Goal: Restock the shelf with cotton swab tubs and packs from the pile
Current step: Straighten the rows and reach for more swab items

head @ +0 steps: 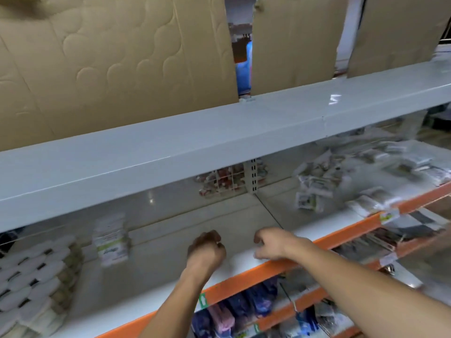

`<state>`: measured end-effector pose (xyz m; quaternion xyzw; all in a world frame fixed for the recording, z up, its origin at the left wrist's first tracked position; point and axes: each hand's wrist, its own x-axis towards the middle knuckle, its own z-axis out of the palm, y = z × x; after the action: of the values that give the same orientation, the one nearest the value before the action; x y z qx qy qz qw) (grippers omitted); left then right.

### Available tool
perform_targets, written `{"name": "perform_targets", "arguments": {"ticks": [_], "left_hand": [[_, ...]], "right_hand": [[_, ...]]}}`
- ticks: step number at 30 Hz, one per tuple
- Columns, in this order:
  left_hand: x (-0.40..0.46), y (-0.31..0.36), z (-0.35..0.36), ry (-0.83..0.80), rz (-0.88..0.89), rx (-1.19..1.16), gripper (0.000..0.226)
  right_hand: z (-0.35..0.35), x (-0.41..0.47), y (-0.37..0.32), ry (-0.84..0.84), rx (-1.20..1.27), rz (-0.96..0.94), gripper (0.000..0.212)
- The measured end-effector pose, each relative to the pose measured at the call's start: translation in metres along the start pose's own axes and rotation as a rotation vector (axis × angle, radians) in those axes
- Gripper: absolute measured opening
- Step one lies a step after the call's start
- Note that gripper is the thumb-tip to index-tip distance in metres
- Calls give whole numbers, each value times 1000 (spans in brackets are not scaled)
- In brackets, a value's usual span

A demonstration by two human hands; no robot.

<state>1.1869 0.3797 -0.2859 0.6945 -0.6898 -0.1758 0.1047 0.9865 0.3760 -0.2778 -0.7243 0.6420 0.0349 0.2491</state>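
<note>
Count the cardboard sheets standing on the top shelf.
3: a wide cardboard sheet at left, a narrower one in the middle, another at right. More may lie beyond the frame.
</note>
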Motion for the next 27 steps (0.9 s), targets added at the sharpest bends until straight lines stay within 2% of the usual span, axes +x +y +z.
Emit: {"name": "perform_targets", "arguments": {"ticks": [8,15,19,27], "left_hand": [[20,98,30,-102,210,65,31],[34,173,52,-153,375,84,23],[51,212,68,-169,452,89,31],[98,295,111,-164,605,71,30]], "right_hand": [[-20,-26,75,72,84,100,47],[-42,-37,134,165,181,178,48],[-56,-37,171,227,196,232,45],[-85,-20,254,288,224,312,42]]}}
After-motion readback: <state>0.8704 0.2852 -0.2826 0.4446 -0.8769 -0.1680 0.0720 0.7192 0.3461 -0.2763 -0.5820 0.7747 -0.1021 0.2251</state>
